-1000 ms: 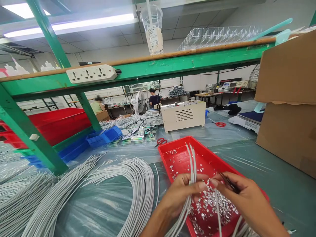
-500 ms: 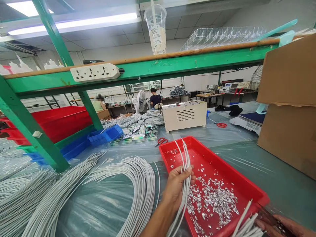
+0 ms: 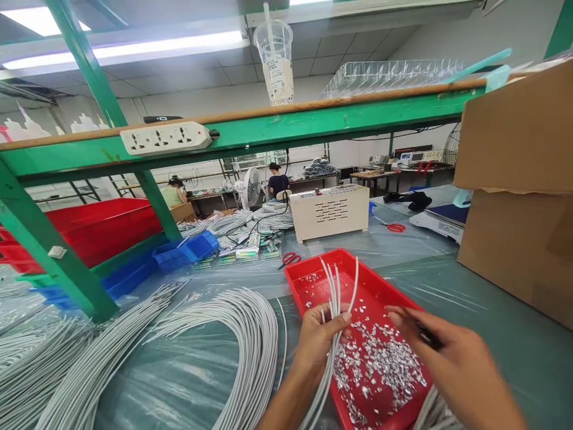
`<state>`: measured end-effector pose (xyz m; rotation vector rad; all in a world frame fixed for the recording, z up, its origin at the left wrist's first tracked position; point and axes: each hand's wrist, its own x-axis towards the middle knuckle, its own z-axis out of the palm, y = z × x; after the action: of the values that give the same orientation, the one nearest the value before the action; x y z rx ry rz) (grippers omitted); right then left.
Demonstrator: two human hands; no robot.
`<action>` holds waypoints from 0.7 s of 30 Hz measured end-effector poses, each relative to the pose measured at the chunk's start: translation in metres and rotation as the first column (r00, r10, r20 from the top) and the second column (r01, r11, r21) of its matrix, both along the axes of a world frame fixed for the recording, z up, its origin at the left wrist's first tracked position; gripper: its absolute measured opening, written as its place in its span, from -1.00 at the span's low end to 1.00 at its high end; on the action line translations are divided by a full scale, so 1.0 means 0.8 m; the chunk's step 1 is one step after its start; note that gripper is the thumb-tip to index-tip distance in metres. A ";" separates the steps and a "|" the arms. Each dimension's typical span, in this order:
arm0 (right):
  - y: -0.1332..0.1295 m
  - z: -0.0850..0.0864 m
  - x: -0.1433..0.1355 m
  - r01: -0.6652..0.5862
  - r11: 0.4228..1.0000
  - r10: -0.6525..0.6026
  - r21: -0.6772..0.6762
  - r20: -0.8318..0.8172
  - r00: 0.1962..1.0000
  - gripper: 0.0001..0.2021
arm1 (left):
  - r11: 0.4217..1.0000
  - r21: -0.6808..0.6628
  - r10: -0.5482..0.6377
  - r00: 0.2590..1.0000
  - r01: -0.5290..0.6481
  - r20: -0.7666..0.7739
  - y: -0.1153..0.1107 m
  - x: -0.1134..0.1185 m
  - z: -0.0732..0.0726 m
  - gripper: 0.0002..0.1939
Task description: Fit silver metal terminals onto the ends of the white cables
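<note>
My left hand (image 3: 320, 337) is closed round a small bunch of light grey cables (image 3: 332, 292). Their tips fan upward over the red tray (image 3: 447, 334), and one stands apart to the right. Hovering above the tray's right side is my right hand (image 3: 443, 346), curled round a slim dark tool (image 3: 427, 335); blur hides its kind. Silvery foil-like scraps (image 3: 389, 361) lie scattered across the tray floor. Below the right hand, more cut cables (image 3: 436, 412) rest by the tray's near edge.
Coiled grey cables (image 3: 259, 340) cover the table to the left. Behind the tray are red-handled scissors (image 3: 290, 258) and a beige box-shaped machine (image 3: 331, 212). Cardboard boxes (image 3: 514, 239) stand at right. A green shelf beam (image 3: 313, 122) spans overhead; two people sit farther back.
My right hand has come up and left from the lower right corner, over the tray, with the dark tool. One cable in my left hand now splays rightward from the bunch.
</note>
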<state>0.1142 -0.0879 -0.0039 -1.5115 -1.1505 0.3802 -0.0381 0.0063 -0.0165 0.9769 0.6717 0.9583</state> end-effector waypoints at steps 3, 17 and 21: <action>0.034 0.013 -0.033 -0.114 0.993 0.114 0.004 -0.081 0.990 -0.81 | 0.999 0.022 -0.034 0.999 0.034 -0.001 0.000 0.000 0.000 -0.82; 0.027 -0.006 -0.052 -0.269 0.958 0.171 -0.101 -0.553 0.816 -0.76 | 1.000 -0.005 -0.018 1.000 0.018 -0.011 0.006 -0.012 0.002 -0.82; -0.003 -0.029 -0.082 -0.357 0.921 0.170 -0.153 -0.668 0.725 -0.66 | 0.999 0.005 -0.052 0.997 0.052 -0.062 -0.017 -0.017 0.020 -0.74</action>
<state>0.0487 -0.0902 -0.0273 -1.2699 -0.7629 1.2098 -0.0513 -0.0070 -0.0008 1.0286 0.6918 0.8879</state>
